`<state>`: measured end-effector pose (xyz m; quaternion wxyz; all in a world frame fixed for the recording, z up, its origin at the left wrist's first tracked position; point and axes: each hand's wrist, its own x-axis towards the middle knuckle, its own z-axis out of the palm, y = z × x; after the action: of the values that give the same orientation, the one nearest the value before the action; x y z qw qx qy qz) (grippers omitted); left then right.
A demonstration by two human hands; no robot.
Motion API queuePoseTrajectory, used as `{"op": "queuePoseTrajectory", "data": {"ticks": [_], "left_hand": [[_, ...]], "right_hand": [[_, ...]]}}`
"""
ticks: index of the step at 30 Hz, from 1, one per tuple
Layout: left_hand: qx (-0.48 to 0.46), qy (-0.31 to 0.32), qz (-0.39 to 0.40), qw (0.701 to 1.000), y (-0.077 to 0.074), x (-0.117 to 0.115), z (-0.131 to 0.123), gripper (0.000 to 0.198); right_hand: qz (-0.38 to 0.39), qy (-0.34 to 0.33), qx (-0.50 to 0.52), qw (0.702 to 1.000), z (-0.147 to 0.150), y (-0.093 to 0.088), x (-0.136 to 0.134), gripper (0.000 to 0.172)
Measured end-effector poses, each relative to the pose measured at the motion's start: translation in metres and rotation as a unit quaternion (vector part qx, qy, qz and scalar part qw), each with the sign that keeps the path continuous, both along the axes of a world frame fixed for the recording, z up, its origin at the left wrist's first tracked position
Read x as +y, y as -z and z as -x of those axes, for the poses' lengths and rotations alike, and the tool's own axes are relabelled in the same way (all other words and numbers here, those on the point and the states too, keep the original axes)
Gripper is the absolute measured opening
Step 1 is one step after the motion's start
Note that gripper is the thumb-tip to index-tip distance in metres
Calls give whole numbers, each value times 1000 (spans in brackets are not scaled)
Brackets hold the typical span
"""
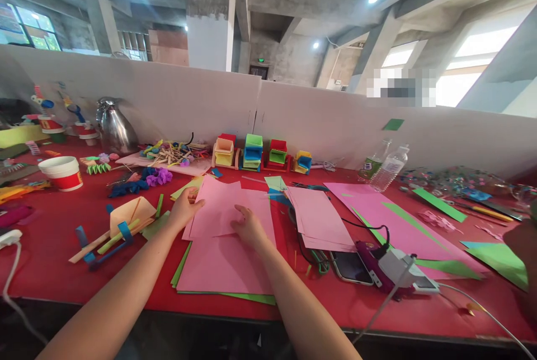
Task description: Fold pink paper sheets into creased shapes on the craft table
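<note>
A smaller sheet of pink paper [216, 203] lies over a larger pink sheet [224, 267] in front of me, with green paper [251, 297] showing beneath. My left hand [185, 207] is closed on the smaller sheet's left edge, its thumb over the paper and its other fingers curled. At that sheet's right edge rests my right hand [250, 228], thumb and index finger apart on the paper. Another stack of pink paper [322, 219] lies just to the right. Undersides of both hands are hidden.
A phone [351, 267] and a power adapter with cables [398, 270] lie at right. Folded paper boxes [253, 153] stand along the partition. A paper cup [62, 173], a steel jug [115, 125] and wooden sticks [176, 153] are at left. Plastic bottles [390, 168] stand behind.
</note>
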<state>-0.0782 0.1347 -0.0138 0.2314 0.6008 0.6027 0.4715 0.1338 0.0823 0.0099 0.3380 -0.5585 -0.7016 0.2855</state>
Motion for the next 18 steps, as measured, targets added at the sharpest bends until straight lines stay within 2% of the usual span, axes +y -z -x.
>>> {"op": "queuePoseTrajectory", "data": {"ticks": [5, 9, 11, 15, 18], "left_hand": [[-103, 64, -47, 991, -14, -12, -10, 33], [-182, 84, -85, 976, -24, -21, -21, 36], [-208, 92, -91, 970, -25, -24, -26, 36], [-217, 121, -77, 965, -24, -26, -34, 36], [-196, 147, -59, 968, -22, -27, -36, 38]], "right_hand": [[-23, 28, 15, 999, -2, 0, 1, 57], [-39, 101, 82, 991, -7, -3, 1, 69], [-30, 102, 135, 985, -8, -6, 0, 63], [-44, 78, 189, 978, -15, -16, 2, 33], [-72, 108, 201, 971, -44, -29, 5, 32]]}}
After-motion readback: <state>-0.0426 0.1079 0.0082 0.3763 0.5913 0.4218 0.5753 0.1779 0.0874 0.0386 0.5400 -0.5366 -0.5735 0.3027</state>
